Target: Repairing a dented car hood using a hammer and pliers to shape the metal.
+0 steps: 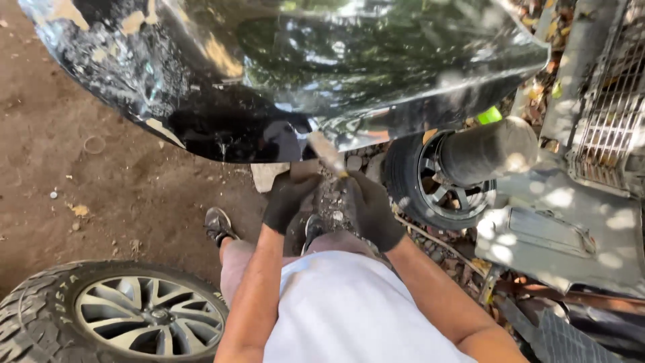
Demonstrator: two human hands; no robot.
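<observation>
The scraper tool (327,153) is blurred and points up at the lower edge of one black car panel (282,67). From left: one wheel (127,316) lies on the ground, the gloved left hand (287,199) is half closed, the gloved right hand (371,207) grips the tool, and a second wheel (430,181) lies beside.
</observation>
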